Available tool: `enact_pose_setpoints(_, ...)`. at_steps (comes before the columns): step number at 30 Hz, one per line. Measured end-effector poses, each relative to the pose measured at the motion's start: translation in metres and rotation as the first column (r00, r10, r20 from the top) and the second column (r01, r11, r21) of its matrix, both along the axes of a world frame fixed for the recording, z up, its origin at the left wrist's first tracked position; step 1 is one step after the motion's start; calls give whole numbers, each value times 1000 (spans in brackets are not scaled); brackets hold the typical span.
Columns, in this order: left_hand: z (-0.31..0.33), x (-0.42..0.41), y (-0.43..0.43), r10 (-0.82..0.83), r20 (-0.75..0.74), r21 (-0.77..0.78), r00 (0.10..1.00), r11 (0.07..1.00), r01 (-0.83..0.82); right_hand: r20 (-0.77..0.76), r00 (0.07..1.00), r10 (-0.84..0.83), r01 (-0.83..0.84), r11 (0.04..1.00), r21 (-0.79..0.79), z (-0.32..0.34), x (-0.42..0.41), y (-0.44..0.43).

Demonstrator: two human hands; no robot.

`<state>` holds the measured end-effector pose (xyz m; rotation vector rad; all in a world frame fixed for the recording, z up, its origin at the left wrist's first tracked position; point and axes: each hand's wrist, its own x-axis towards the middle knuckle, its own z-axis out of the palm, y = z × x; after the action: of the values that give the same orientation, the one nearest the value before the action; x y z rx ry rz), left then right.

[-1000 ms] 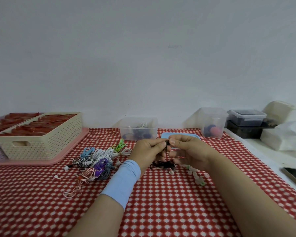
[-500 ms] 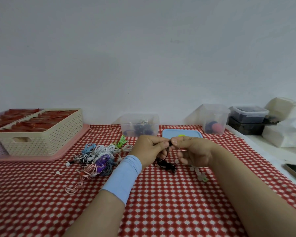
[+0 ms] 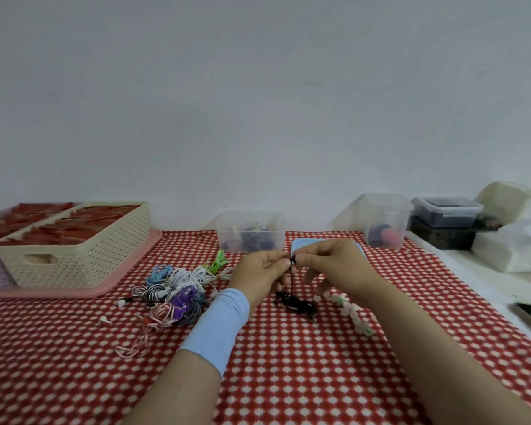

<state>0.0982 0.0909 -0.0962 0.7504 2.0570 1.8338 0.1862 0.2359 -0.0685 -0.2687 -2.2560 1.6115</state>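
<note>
Checked red cloth (image 3: 288,378) drapes the bench (image 3: 74,378); left hand (image 3: 262,271) and right hand (image 3: 331,265) meet above it, each grip pinched on a thin black cord (image 3: 295,303) (tangled tail pooled below), glossy cable coils (image 3: 178,289) just left.

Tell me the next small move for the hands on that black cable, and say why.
Probably raise both hands a little to draw more of the black earphone cable out of its bundle. The left hand and right hand pinch its top end together above the checked tablecloth. One strand hangs straight down from them, and the rest lies bunched on the cloth.
</note>
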Motion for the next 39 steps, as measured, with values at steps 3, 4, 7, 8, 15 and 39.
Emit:
enact_pose_setpoints(3,0,0,-2,10,-5,-20,1000,1000,-10,26,1000,9,-11,998,68,0,1,2)
enact_pose_setpoints(4,0,1,-2,4,-9,-20,1000,1000,-4,20,1000,5,-6,997,81,1,2,2)
enact_pose_setpoints(7,4,5,-2,-21,5,3,1000,1000,21,22,999,30,-31,998,64,4,5,2)
enact_pose_setpoints(8,4,6,-3,-21,7,6,1000,1000,21,30,998,47,-49,998,50,5,6,2)
enact_pose_setpoints(15,4,6,-6,-46,-55,-34,997,998,44,91,988,124,-114,988,-107,8,11,6)
enact_pose_setpoints(39,10,15,-2,-96,-100,47,990,994,101,262,934,244,-94,874,-477,3,7,15)
